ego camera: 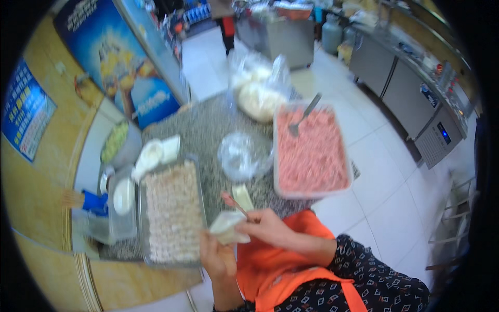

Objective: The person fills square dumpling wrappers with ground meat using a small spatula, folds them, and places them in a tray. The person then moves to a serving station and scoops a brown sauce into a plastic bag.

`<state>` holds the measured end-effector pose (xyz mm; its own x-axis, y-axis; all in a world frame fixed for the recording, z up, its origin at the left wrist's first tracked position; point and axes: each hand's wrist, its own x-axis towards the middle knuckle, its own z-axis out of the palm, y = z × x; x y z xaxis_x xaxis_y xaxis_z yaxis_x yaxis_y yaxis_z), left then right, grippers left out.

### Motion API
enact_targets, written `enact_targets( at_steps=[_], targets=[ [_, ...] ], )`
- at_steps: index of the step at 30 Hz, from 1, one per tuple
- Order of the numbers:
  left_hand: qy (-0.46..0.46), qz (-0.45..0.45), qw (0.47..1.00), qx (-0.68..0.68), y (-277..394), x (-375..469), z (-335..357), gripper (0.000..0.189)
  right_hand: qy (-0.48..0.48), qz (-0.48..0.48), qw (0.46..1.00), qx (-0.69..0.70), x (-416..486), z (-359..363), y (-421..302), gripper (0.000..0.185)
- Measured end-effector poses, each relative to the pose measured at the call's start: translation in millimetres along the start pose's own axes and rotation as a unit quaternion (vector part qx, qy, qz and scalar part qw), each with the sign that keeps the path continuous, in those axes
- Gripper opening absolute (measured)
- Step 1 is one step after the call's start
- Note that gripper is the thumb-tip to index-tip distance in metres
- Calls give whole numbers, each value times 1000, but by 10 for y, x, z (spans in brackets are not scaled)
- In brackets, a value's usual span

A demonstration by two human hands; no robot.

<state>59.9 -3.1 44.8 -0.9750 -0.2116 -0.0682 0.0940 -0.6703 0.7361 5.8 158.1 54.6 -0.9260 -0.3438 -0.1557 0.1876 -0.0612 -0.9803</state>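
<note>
My left hand (218, 253) holds thin pale dough wrappers (228, 228) by their left side, at the table's near edge. My right hand (269, 230) grips a thin stick (240, 209) with a bit of pink minced meat on its tip, and its fingers also touch the wrappers. Just beyond, a small strip of pale wrappers (243, 197) lies on the speckled stone table. To the right stands a plastic tub of pink minced meat (312, 156) with a metal utensil (306, 113) stuck in it. On the left, a tray (202, 199) holds rows of small pale filled pieces.
A clear plastic bowl or bag (243, 156) sits mid-table, with bagged pale dough or food (257, 97) behind. At the left are a container of chopped greens (117, 142), white cloth or paper (156, 154) and a plastic box (124, 214). A person (227, 31) stands far back.
</note>
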Motion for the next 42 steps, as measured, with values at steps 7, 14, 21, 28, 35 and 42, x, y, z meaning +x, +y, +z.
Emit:
enact_targets(
  at_steps=[7, 14, 21, 28, 35, 42],
  targets=[
    [-60, -76, 991, -92, -272, 153, -59, 32, 6, -131, 991, -26, -33, -180, -244, 18],
    [-136, -210, 933, -260, -397, -4, 104, 61, -137, -149, 973, -112, 6, -173, -348, 18],
    [-146, -183, 953, -191, -278, -7, 160, 85, -79, -121, 976, -160, -4, -338, -269, 18],
    [-37, -193, 975, -102, -418, 72, 183, 57, 33, -223, 948, -226, -85, -428, -295, 33],
    [-46, -119, 960, -250, -271, 174, 183, 50, -48, -211, 933, -287, -494, -472, -346, 48],
    [21, -96, 973, -210, -150, 133, 353, 56, 35, -287, 828, -480, -452, -268, -45, 61]
  ],
)
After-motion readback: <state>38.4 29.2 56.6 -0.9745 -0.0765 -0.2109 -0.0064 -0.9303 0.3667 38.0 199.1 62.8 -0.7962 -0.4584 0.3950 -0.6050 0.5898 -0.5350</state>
